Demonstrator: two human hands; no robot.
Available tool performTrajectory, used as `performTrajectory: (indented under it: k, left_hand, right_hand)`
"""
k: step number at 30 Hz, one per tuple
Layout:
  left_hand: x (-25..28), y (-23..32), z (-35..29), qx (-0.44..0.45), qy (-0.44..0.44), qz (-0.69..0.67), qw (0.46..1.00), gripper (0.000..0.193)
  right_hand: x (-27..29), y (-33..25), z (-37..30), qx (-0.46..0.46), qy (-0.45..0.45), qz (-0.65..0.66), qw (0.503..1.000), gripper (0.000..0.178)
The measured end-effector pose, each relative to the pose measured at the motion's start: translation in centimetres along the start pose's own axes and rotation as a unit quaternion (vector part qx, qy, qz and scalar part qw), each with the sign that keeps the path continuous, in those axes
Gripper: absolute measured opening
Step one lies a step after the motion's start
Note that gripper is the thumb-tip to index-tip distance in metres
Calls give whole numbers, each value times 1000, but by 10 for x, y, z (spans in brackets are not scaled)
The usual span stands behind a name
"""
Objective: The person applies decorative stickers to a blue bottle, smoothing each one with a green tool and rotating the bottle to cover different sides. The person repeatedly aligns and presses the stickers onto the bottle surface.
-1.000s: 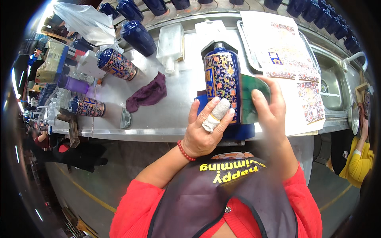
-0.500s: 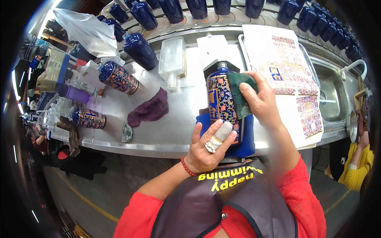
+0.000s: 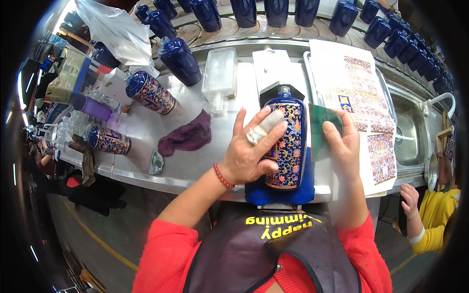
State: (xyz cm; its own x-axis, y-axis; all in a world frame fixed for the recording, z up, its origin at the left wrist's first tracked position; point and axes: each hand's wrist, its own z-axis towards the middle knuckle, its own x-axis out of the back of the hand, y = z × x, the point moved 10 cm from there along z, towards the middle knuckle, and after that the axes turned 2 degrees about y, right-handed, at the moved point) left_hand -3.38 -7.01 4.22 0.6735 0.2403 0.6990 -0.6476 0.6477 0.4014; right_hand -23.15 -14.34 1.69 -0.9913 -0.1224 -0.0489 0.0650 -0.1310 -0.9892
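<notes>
A dark blue glass bottle with a colourful floral decal lies neck-away on a blue cloth pad at the table's front edge. Over its left side, my left hand has its fingers spread, with thumb and fingertips against the decal. One finger wears a grey cover bound in white. To the bottle's right, my right hand pinches a translucent green scraper sheet between thumb and fingers. The sheet stands beside the bottle's right side. Behind the neck sits a dark angular rest.
Printed decal sheets lie on the right, before a sink. On the left are a purple cloth, decorated bottles and a plain blue bottle. Blue bottles line the far conveyor. A co-worker's hand shows at right.
The green sheet has come off the bottle's face to its right side. My left hand has moved up over the bottle, which has turned to show more floral pattern. A co-worker's hand has moved.
</notes>
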Motion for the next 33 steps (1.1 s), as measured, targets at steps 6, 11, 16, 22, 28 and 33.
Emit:
performTrajectory:
  k: [6,11,16,22,28,33]
  left_hand:
    - [-1,-17,27,-35,-11,-9,999,75]
    - [13,-36,15,75,89,-64,991,77]
    - [-3,-33,3,100,70,-74,990,77]
    - [-2,-35,4,97,71,-77,990,76]
    - [1,-32,6,86,74,-54,992,79]
    - [1,-16,19,46,23,27,998,84]
  right_hand:
    - [0,8,-9,-61,5,47,997,27]
    - [-33,-60,-1,252,-52,-336,906,51]
    - [-68,-56,-4,323,-105,-432,835,65]
    - [-63,-48,-4,295,-98,-421,852,66]
    - [-60,-42,-6,277,-99,-412,862,69]
    - [-41,-40,-10,265,-60,-388,881,68]
